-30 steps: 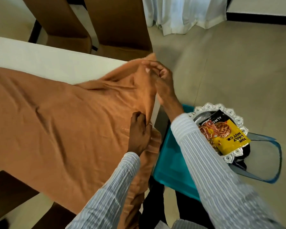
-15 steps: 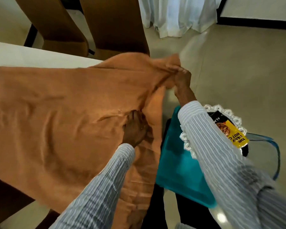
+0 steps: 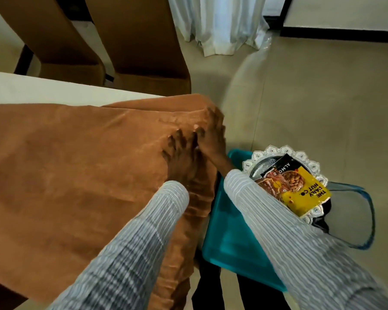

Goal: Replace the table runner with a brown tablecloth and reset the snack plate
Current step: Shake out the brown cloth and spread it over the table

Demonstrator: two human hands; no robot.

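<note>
Both hands flat on the brown tablecloth

Left hand [image 3: 180,157] and right hand [image 3: 212,136] press open-palmed, gripping nothing, on the brown tablecloth [image 3: 65,175] at the table's end (motion-blurred); the snack plate [image 3: 255,155] sits beside on a teal tray [image 3: 229,238].

Just one view here — a head-worn wide-angle camera looking steeply down and forward from above the near right corner of the table [image 3: 54,90]. It sits close over that corner, so both sleeves fill the bottom. Beyond the table you get the chairs [image 3: 141,52] and a curtain [image 3: 220,23]; right of it — floor, edges bending.
</note>
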